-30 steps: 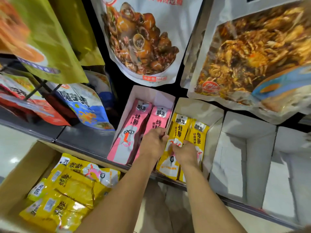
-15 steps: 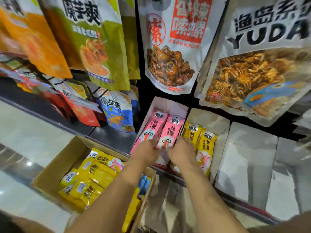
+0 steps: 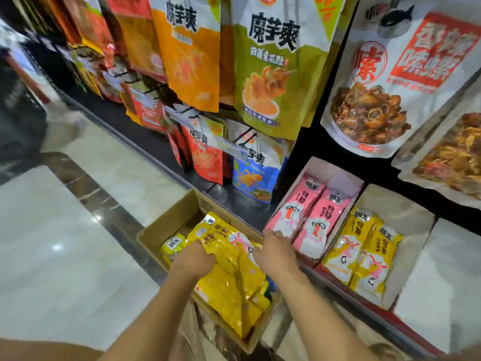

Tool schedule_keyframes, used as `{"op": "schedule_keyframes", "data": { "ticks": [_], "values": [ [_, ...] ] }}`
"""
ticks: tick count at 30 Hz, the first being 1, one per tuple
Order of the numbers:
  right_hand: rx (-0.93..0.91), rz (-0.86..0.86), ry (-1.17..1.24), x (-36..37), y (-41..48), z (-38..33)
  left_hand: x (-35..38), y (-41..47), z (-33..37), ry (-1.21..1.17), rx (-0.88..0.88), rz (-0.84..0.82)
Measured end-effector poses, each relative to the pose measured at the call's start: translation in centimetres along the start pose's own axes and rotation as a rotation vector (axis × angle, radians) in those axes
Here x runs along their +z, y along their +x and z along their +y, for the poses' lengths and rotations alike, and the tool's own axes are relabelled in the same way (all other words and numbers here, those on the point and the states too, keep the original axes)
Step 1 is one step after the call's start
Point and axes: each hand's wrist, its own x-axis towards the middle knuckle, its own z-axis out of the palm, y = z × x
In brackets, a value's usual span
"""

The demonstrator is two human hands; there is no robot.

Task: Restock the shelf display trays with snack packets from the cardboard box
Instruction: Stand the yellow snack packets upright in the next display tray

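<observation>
Far left, the pale tiled floor (image 3: pixel 65 230) runs under a dark shelf edge (image 3: pixel 145 142). On it, against the shelf's foot, stands the open cardboard box (image 3: pixel 166 225), filled with a loose heap of yellow packets (image 3: pixel 229 290).

The left forearm comes up from the bottom edge and reaches into the box. The left hand (image 3: pixel 194 261) is turned palm down with its knuckles uppermost, and its fingers curl into the top of the heap, gripping the yellow packets near the box's left end (how many packets it has hold of cannot be told).

Just to the right, the right forearm angles up toward the shelf. The right hand (image 3: pixel 276 252) is also palm down above the box's far rim. Its fingers (image 3: pixel 279 237) are stretched forward, only slightly bent, and their tips touch the near left corner of the pink tray (image 3: pixel 322 168). It carries nothing that shows.

Two pink packets (image 3: pixel 320 217) lie side by side in that tray, leaning back. Directly right of it, the second tray (image 3: pixel 406 212) holds a yellow pair (image 3: pixel 364 256), also side by side. A white tray (image 3: pixel 442 269) follows at the right edge.

Above hang an orange bag (image 3: pixel 192 56), a green bag (image 3: pixel 273 74) and a white snail bag (image 3: pixel 390 82).
</observation>
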Motion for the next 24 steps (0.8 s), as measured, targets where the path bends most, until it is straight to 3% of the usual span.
{"op": "schedule_keyframes", "data": {
  "ticks": [9,15,19,24],
  "values": [
    [-0.112,-0.084,-0.140,5.2,1.4,-3.5,2.5,1.6,-3.6,-0.040,-0.263,0.013],
    [-0.153,-0.163,-0.239,7.8,2.7,-3.9,5.1,2.6,-4.0,0.198,-0.267,0.056],
    [-0.177,-0.125,-0.349,9.1,2.9,-3.5,6.1,3.2,-4.0,0.251,-0.273,0.101],
    [-0.122,-0.088,-0.317,9.6,3.4,-3.1,6.9,3.4,-3.7,0.269,-0.305,0.136]
  ]
}}
